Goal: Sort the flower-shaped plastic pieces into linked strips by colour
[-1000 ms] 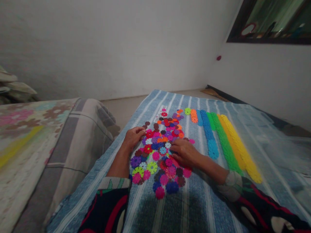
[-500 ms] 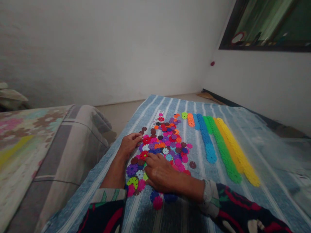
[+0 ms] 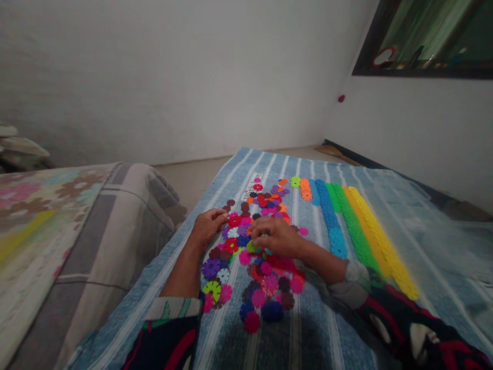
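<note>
Many notched, flower-shaped plastic discs (image 3: 244, 240) lie in a loose mixed-colour pile on a blue striped cloth (image 3: 215, 334). My right hand (image 3: 279, 237) is over the middle of the pile, fingers bent together with a lime green disc (image 3: 252, 246) at the fingertips. At the pile's left edge rests my left hand (image 3: 208, 226), its fingers curled and closed beside a red disc (image 3: 234, 220). Whatever its fingertips may hold is hidden. Nearer to me, dark blue (image 3: 272, 311), pink and brown discs lie in a separate cluster.
To the right, linked discs form rows by colour: yellow (image 3: 385, 244), orange-yellow, green (image 3: 356, 234) and blue (image 3: 327, 216), with short orange (image 3: 306, 190) and lime (image 3: 295, 182) stacks. Clear plastic (image 3: 435, 246) lies further right. A covered surface (image 3: 127, 231) stands at left.
My right hand has moved up and right over the pile, with the lime green disc at its fingertips, uncovering discs nearer to me. My left hand has hardly moved.
</note>
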The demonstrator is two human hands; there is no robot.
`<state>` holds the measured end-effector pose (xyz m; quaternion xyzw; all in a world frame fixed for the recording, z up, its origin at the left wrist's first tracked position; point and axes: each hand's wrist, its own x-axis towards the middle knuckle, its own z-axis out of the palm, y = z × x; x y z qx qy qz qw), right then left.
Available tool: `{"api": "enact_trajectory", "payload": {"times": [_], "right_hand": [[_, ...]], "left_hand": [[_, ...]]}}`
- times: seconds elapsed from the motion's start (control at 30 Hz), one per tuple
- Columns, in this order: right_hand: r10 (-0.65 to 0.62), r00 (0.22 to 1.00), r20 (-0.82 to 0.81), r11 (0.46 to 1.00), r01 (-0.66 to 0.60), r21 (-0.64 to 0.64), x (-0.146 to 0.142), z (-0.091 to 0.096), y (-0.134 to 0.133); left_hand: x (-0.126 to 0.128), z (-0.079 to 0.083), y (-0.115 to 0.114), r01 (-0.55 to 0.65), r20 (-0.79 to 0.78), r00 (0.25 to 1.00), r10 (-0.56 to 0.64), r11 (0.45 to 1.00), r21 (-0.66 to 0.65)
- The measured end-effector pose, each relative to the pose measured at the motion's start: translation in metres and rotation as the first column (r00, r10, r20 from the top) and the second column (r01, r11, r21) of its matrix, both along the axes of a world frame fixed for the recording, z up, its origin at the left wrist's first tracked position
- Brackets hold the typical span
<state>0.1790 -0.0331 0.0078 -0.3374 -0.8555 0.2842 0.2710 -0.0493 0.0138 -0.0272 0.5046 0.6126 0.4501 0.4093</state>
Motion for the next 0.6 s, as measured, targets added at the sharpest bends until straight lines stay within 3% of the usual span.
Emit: {"api": "enact_trajectory", "payload": {"times": [0.1, 0.2, 0.3, 0.4, 0.6], "right_hand": [[-0.239, 0.970, -0.036, 0.971, 0.238, -0.008, 0.041, 0.006, 0.048], [-0.487, 0.874, 0.001, 0.874, 0.487, 0.011, 0.081, 0.004, 0.091], [-0.641, 0.761, 0.105, 0.768, 0.635, 0.083, 0.114, 0.000, 0.120], [-0.716, 0.685, 0.132, 0.698, 0.708, 0.112, 0.138, 0.000, 0.139], [-0.785, 0.592, 0.181, 0.618, 0.769, 0.165, 0.160, 0.001, 0.169]], "left_hand": [[0.003, 0.002, -0.002, -0.012, 0.016, 1.000, 0.012, 1.000, -0.018], [0.004, 0.002, -0.002, -0.019, 0.039, 0.999, 0.020, 0.999, -0.029], [0.004, 0.001, -0.002, -0.019, 0.036, 0.999, 0.020, 0.999, -0.027], [0.003, 0.002, -0.003, -0.019, 0.010, 1.000, 0.019, 0.999, -0.031], [0.001, 0.007, -0.003, 0.002, -0.068, 0.998, -0.002, 1.000, 0.005]]}}
